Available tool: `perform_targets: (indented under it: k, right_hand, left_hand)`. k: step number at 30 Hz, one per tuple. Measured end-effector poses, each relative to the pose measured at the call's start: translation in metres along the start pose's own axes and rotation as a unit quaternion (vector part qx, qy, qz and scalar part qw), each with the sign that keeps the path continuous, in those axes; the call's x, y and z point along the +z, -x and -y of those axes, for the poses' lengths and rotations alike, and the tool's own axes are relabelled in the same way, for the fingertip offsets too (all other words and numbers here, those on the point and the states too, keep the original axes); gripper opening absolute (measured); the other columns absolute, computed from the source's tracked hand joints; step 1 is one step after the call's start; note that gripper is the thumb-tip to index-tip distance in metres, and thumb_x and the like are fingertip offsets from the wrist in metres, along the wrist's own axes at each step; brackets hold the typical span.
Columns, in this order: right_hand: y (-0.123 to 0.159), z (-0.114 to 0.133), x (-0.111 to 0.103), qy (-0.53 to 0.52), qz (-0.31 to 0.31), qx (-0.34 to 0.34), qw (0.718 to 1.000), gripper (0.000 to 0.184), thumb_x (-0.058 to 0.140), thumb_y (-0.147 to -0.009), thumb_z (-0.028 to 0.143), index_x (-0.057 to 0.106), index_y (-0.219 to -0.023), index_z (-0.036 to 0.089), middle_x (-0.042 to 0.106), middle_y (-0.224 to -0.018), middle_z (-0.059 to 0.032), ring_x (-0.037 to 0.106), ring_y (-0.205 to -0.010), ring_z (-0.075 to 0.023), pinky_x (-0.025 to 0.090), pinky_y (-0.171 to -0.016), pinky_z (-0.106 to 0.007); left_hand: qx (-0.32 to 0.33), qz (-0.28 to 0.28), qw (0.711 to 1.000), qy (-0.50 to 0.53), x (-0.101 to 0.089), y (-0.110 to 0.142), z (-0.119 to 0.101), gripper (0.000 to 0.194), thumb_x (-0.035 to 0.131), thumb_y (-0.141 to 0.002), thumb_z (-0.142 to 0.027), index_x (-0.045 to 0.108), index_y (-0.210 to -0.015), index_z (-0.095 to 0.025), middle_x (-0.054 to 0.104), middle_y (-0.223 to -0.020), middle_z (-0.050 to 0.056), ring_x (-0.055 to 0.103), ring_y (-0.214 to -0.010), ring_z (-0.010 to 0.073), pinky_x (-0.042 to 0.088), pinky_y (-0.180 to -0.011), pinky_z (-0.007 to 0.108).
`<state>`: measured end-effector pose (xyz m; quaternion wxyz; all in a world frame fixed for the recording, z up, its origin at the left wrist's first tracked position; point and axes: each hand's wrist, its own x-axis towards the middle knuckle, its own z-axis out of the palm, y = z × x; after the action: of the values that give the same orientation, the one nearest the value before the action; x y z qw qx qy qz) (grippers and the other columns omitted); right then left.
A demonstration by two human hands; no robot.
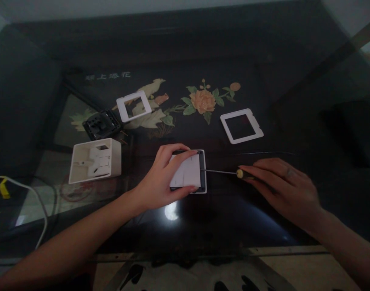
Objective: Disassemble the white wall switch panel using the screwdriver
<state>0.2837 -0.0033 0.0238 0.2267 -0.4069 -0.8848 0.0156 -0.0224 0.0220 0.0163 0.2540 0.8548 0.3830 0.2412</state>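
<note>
A white box (116, 158) at left on the table (227, 226), a black module (101, 125) just behind, my left hand (160, 178) clasping the panel (185, 173) at center, a screwdriver (219, 171) at its right edge, firm in my right hand (288, 188).

This looks like a home, though little of the room shows. The table (282, 76) is dark and glossy, decorated with a flower (202, 101), leaves (189, 110) and a line of characters (108, 76), more like household furniture than a workbench.
</note>
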Motion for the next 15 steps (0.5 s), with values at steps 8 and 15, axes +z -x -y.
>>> perform_targets:
  k: [8,15]
  right_hand:
    - [-0.011,0.003,-0.036,0.113,0.001,-0.137,0.984,0.048,0.059,-0.09,0.005,0.06,-0.132,0.029,0.078,-0.098,-0.0009,0.071,-0.072,-0.019,0.054,-0.064,-0.034]
    - [-0.007,0.012,-0.028,0.092,0.012,-0.102,0.99,0.041,0.057,-0.092,0.008,0.062,-0.128,0.026,0.078,-0.1,-0.0026,0.072,-0.072,-0.0198,0.055,-0.056,-0.032]
  left_hand:
    - [-0.007,-0.009,1.0,-0.002,0.001,-0.001,-0.002,0.062,0.065,-0.085,-0.043,0.04,-0.138,-0.023,0.045,-0.131,0.014,0.043,-0.122,0.0312,0.038,-0.104,0.048]
    - [-0.021,-0.024,0.999,-0.004,0.002,-0.002,-0.004,0.06,0.066,-0.083,-0.039,0.041,-0.135,-0.022,0.045,-0.129,0.013,0.043,-0.121,0.031,0.038,-0.104,0.049]
